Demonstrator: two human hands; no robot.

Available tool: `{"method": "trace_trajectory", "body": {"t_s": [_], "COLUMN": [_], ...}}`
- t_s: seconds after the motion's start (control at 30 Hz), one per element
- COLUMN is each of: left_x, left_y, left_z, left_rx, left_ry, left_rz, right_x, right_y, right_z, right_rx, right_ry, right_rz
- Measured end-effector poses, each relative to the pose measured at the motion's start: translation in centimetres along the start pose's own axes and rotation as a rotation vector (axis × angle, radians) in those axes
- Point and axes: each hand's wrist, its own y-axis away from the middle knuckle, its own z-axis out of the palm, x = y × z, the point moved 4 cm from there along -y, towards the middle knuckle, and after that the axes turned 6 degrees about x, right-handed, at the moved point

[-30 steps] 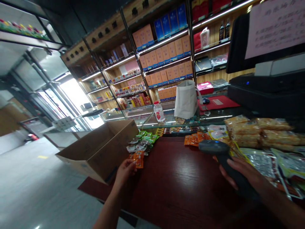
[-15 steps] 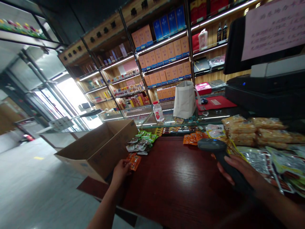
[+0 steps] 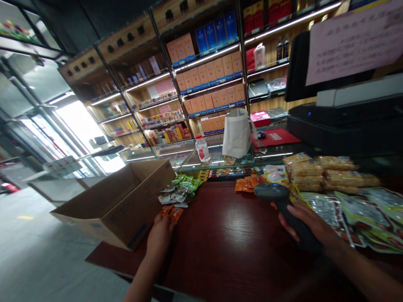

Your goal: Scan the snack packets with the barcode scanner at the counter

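Observation:
My right hand (image 3: 310,224) is wrapped round the handle of a dark grey barcode scanner (image 3: 277,197), held over the dark red wooden counter (image 3: 233,243). My left hand (image 3: 160,234) rests on the counter beside an open cardboard box (image 3: 110,205), its fingertips touching a small orange snack packet (image 3: 171,211). Whether it grips the packet is unclear. Just beyond lies a heap of green and silver snack packets (image 3: 179,191).
Packaged snacks (image 3: 327,178) and flat printed pouches (image 3: 362,214) cover the counter's right side, under a black till unit (image 3: 343,121). Orange packets (image 3: 247,183), a white bag (image 3: 236,133) and a water bottle (image 3: 202,149) stand near the glass case. Stocked shelves line the back wall.
My left hand has lowered the orange packet down to the counter beside the box. The scanner hand has stayed in place while the view swung slightly.

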Motion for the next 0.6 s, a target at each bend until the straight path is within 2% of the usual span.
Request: {"method": "trace_trajectory", "body": {"t_s": [0.1,0.17,0.37,0.5,0.6], "left_x": [1.6,3.3,9.4,13.3,16.8], "left_y": [0.0,0.1,0.7,1.1,0.3], "left_z": [-0.5,-0.8,-1.4,-1.3,-1.0], "left_rx": [0.137,0.185,0.141,0.072,0.013], "left_ry": [0.087,0.220,0.631,0.785,0.845], "left_rz": [0.053,0.131,0.342,0.488,0.624], "right_x": [-1.2,-2.2,-5.8,-7.6,-7.8], "right_y": [0.0,-0.1,0.6,3.2,5.7], "right_z": [0.2,0.2,0.0,0.6,1.5], "right_rx": [0.033,0.078,0.178,0.218,0.256], "right_ry": [-0.013,-0.002,-0.089,-0.145,-0.165], "right_rz": [-0.042,-0.071,-0.147,-0.192,-0.231]}}
